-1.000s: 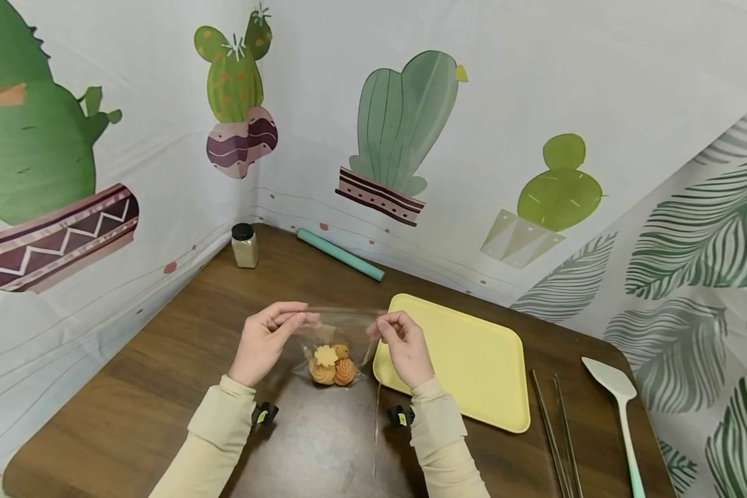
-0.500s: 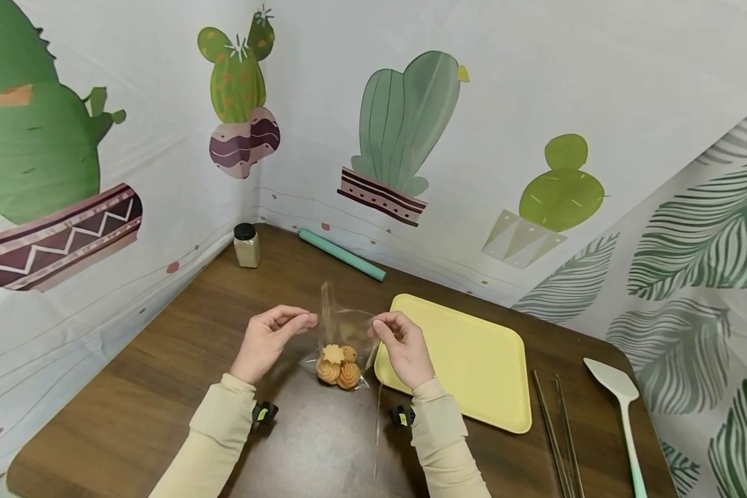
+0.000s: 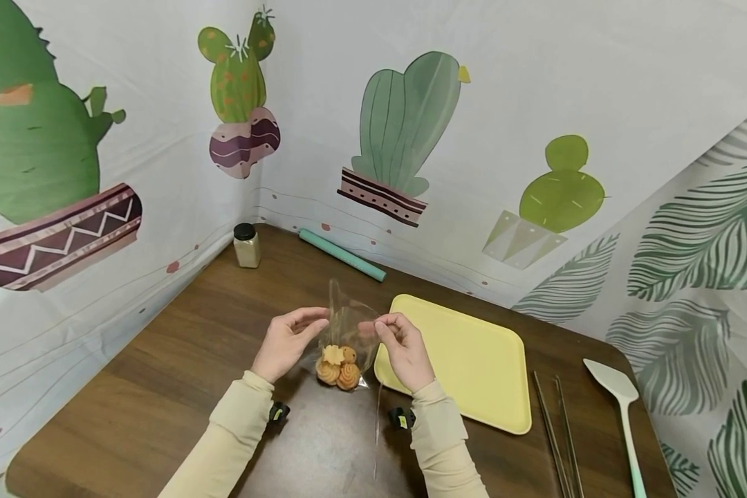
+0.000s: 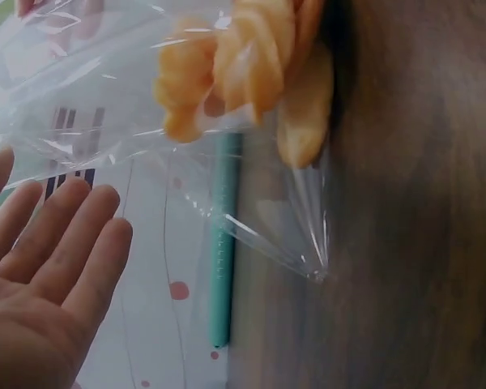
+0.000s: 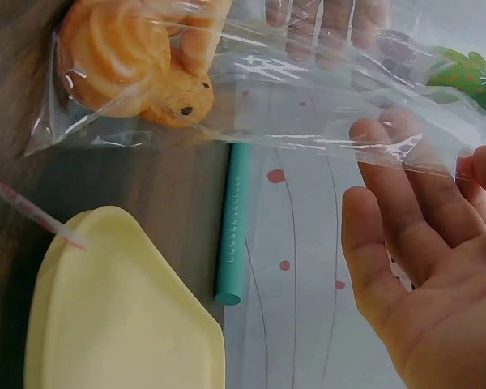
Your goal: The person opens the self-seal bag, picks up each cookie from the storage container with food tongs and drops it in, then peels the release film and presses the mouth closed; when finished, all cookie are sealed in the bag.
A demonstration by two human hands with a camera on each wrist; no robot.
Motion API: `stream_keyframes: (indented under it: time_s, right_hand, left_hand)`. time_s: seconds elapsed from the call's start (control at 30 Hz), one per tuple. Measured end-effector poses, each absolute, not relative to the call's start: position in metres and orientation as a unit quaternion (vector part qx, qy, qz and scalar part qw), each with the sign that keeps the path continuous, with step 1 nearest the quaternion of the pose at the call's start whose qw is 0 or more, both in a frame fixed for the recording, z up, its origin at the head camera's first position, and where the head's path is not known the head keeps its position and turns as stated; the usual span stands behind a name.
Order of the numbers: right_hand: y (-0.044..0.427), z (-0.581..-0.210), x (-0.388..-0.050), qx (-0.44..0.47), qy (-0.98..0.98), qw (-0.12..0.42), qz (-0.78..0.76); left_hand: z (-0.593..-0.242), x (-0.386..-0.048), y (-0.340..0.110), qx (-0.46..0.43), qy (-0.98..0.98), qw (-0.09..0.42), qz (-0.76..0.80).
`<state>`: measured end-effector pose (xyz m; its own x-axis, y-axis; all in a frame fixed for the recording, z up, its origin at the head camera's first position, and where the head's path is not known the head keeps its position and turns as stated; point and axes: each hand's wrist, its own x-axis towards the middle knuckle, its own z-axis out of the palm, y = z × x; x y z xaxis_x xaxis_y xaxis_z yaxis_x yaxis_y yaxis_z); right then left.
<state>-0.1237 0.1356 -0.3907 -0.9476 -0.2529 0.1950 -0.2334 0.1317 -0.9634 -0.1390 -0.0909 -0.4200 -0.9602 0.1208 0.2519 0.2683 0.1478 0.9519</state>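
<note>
A clear plastic bag (image 3: 356, 318) holding several cookies (image 3: 339, 366) stands on the table between the two hands. Swirled cookies (image 4: 251, 61) show through the film in the left wrist view, and a cookie with a dark eye-like dot (image 5: 178, 101) in the right wrist view. The right hand (image 3: 406, 349) pinches the bag's upper right edge between thumb and index finger, the other fingers loosely extended. At the bag's left side is the left hand (image 3: 289, 342), its fingers (image 4: 93, 235) fairly straight and its thumb apart from them. Whether it touches the film I cannot tell.
A yellow tray (image 3: 460, 360) lies right of the bag, with a thin strip (image 3: 377, 429) at its near left corner. Metal tongs or sticks (image 3: 557, 429) and a white spatula (image 3: 622, 401) lie farther right. Behind are a teal rod (image 3: 342, 254) and a black-lidded jar (image 3: 246, 245).
The left hand let go of the bag's upper left edge, which sprang up and inward. It then moved right, toward the bag. The right hand stayed on its edge.
</note>
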Motion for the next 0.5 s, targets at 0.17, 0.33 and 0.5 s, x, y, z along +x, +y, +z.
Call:
stream_keyframes:
  time_s: [0.17,0.33,0.5]
  right_hand:
    - [0.136,-0.391,-0.123,-0.177,0.746,0.012,-0.642]
    - [0.136,-0.39,-0.122,-0.187,0.742,0.011,-0.644]
    - [0.136,-0.389,-0.121,-0.183,0.744,0.01,-0.642]
  left_hand:
    - [-0.443,-0.149,-0.088,-0.138,-0.785,0.112,-0.593]
    - [-0.448,-0.15,-0.087,-0.15,-0.794,0.13,-0.574]
    - [-0.451,-0.15,-0.088,-0.177,-0.748,0.064,-0.637]
